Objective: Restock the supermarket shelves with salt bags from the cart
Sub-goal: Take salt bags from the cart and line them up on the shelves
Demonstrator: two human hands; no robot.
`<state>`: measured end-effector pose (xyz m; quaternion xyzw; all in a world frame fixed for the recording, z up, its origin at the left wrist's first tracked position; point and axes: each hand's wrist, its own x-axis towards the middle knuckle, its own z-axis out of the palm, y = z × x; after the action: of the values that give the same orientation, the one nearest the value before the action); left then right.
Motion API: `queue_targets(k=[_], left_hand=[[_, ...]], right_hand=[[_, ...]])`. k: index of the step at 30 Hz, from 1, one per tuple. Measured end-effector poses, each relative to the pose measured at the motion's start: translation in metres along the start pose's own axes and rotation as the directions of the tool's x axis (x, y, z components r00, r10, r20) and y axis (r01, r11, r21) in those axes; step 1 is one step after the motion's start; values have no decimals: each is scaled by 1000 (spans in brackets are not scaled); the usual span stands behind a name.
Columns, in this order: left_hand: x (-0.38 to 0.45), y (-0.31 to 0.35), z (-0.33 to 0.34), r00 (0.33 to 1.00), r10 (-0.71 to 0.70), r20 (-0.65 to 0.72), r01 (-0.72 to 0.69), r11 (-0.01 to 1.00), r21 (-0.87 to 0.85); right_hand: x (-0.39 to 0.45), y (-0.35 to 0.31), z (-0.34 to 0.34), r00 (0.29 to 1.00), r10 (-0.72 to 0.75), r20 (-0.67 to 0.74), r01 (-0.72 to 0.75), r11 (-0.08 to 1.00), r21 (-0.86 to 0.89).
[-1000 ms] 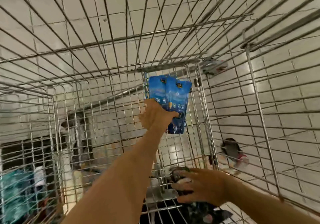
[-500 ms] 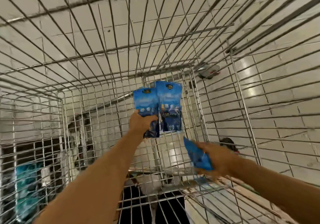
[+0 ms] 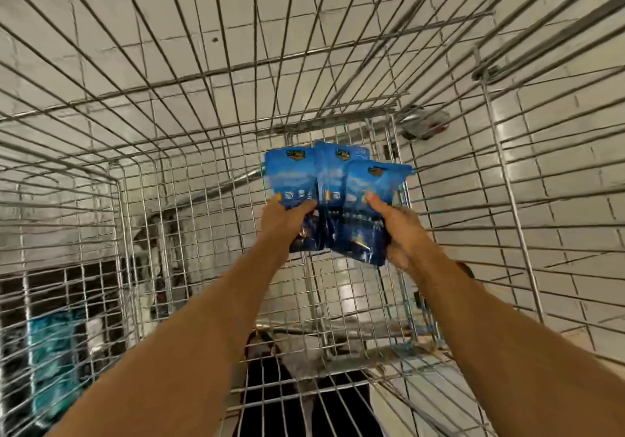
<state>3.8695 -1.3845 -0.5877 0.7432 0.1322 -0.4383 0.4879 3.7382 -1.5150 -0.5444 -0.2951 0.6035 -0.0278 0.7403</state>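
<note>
three blue salt bags (image 3: 338, 196) fanned between left hand (image 3: 287, 218) and right hand (image 3: 394, 225)

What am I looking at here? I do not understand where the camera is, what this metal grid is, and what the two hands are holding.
The camera sits on a person's head and looks forward and down, so you see that person's own bare arms. The metal grid is a wire shopping cart, seen from inside its basket; pale floor tiles show through the wires. The left hand grips two blue salt bags, fanned out. The right hand holds a third blue salt bag against them, overlapping the middle one. All three bags are lifted off the cart's bottom.
</note>
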Motion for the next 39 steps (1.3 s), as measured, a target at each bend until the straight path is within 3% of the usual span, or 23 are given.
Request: queue_targets(k=[4, 10, 14, 20, 25, 30, 35, 39], left_hand=[[7, -2, -3, 997, 15, 70, -17, 1000, 21], [4, -4, 1, 943, -113, 313, 119, 993, 0], [-2, -3, 5, 913, -186, 363, 214, 976, -38], [-19, 0, 0, 873, -247, 420, 292, 955, -45], [-36, 8, -6, 825, -207, 526, 261, 965, -29], [-76, 34, -27, 857, -201, 475, 271, 959, -83], [-150, 102, -60, 861, -151, 485, 275, 942, -194], [-228, 161, -91, 890, -63, 452, 186, 954, -233]], right_hand=[[15, 7, 1, 995, -85, -60, 79, 992, -96], [29, 13, 5, 983, -167, -77, 142, 954, -263], [28, 12, 7, 970, -235, -59, 208, 932, -298], [13, 18, 9, 993, -109, -42, 95, 964, -247], [-4, 18, 2, 990, -135, -47, 119, 959, -259], [-57, -3, 20, 985, -169, 14, 166, 946, -277], [-148, -55, 56, 968, -236, 91, 252, 922, -294], [-241, -101, 85, 940, -304, 154, 338, 888, -313]])
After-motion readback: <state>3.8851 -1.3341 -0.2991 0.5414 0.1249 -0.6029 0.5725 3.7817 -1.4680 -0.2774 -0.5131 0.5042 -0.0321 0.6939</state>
